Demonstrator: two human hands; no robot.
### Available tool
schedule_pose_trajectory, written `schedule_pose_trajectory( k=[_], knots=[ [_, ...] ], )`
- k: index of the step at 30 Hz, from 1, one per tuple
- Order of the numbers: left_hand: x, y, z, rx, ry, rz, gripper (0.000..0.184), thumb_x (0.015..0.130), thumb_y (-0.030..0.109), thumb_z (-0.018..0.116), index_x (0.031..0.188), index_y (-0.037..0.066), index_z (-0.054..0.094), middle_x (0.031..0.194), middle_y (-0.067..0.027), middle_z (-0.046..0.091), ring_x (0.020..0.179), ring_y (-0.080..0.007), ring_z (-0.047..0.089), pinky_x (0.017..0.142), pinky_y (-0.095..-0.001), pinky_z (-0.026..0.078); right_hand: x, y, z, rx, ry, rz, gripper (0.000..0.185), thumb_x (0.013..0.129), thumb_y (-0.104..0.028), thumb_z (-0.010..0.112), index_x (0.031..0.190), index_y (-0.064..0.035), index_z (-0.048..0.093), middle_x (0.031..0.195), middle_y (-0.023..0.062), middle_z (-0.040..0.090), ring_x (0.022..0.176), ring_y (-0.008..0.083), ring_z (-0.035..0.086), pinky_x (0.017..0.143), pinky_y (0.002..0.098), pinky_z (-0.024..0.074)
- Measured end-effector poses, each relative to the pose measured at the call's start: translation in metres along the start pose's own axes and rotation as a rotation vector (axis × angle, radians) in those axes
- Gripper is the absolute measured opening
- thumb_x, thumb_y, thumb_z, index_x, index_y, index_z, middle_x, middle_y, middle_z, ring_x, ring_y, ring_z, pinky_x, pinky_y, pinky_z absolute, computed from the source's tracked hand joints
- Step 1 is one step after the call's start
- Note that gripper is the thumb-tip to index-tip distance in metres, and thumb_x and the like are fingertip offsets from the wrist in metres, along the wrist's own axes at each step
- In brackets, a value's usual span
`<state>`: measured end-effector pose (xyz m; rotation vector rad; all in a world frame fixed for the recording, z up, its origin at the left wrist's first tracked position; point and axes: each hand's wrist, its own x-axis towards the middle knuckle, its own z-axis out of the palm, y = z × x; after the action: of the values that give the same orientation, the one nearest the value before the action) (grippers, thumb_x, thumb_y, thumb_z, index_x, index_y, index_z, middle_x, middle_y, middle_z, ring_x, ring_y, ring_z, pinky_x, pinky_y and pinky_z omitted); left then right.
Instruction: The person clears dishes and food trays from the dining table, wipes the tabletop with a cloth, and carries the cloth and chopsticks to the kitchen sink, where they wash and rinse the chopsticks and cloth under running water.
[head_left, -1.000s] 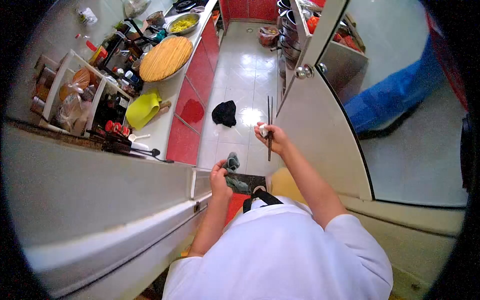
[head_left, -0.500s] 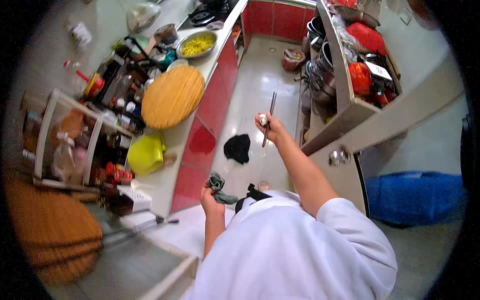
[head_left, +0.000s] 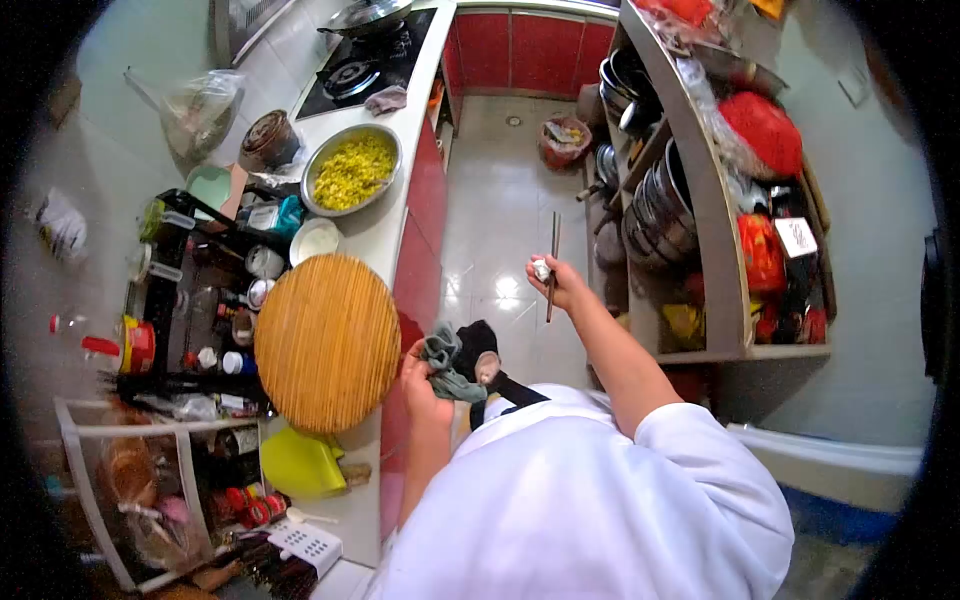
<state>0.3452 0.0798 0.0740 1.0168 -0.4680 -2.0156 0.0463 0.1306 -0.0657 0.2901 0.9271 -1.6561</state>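
My left hand (head_left: pixel 425 392) is closed around a crumpled grey-green cloth (head_left: pixel 448 368), low beside the counter front. Out ahead over the floor, my right hand (head_left: pixel 568 283) grips a pair of dark chopsticks (head_left: pixel 555 240) that point forward. A small white crumpled lump (head_left: pixel 541 269) sits between the thumb and fingers of the same hand; its kind is unclear. On the counter to the left lie a round slatted wooden board (head_left: pixel 325 345) and a metal bowl (head_left: pixel 392 185) of chopped yellow-green food.
A black stove (head_left: pixel 365 75) is at the far end of the white counter (head_left: pixel 412 130). Bottles and jars crowd the black rack (head_left: pixel 165 300). Along the right, a shelf unit (head_left: pixel 735 270) holds pots. A red-lined bin (head_left: pixel 565 142) stands on the floor, and a dark thing (head_left: pixel 477 340) lies near a foot.
The view has moved forward into the kitchen, and the door beside me has dropped back. Both hands keep their hold on the cloth and the chopsticks.
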Motion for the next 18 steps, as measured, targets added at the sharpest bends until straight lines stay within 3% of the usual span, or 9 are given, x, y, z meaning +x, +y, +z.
schedule_pose_trajectory(
  k=[3, 9, 11, 18],
  knots=[
    [0.050, 0.001, 0.033, -0.021, -0.082, 0.015, 0.031, 0.072, -0.001, 0.041, 0.098, 0.007, 0.054, 0.097, -0.0084, 0.058, 0.087, -0.0235, 0.057, 0.079, -0.0375, 0.047, 0.016, -0.052, 0.008, -0.026, 0.063, -0.037, 0.034, 0.094, -0.028, 0.035, 0.113, -0.0022, 0.047, 0.096, 0.0107, 0.058, 0.083, 0.0198, 0.060, 0.073, 0.0322, 0.0528],
    [0.125, -0.003, 0.087, 0.048, 0.028, -0.048, 0.032, 0.069, -0.002, 0.040, 0.097, 0.007, 0.054, 0.096, -0.0085, 0.058, 0.087, -0.0247, 0.057, 0.077, -0.0396, 0.049, 0.078, -0.131, 0.013, -0.053, 0.093, -0.077, 0.033, 0.094, -0.027, 0.036, 0.114, -0.0027, 0.046, 0.095, 0.0106, 0.058, 0.083, 0.0193, 0.060, 0.076, 0.0330, 0.0514],
    [0.152, 0.002, 0.103, -0.049, 0.100, -0.047, 0.030, 0.068, -0.006, 0.040, 0.092, 0.004, 0.055, 0.086, -0.0076, 0.059, 0.075, -0.0183, 0.057, 0.064, -0.0291, 0.048, 0.105, -0.149, 0.019, -0.077, 0.148, -0.069, 0.033, 0.094, -0.028, 0.036, 0.113, -0.0035, 0.046, 0.095, 0.0100, 0.058, 0.083, 0.0191, 0.060, 0.075, 0.0332, 0.0517],
    [0.272, -0.020, 0.213, 0.018, 0.144, -0.014, 0.029, 0.070, -0.005, 0.040, 0.094, 0.005, 0.054, 0.089, -0.0072, 0.057, 0.081, -0.0185, 0.056, 0.073, -0.0296, 0.047, 0.213, -0.251, 0.021, -0.146, 0.144, -0.022, 0.032, 0.093, -0.029, 0.037, 0.114, -0.0058, 0.046, 0.095, 0.0092, 0.058, 0.081, 0.0182, 0.060, 0.071, 0.0319, 0.0527]
  ],
)
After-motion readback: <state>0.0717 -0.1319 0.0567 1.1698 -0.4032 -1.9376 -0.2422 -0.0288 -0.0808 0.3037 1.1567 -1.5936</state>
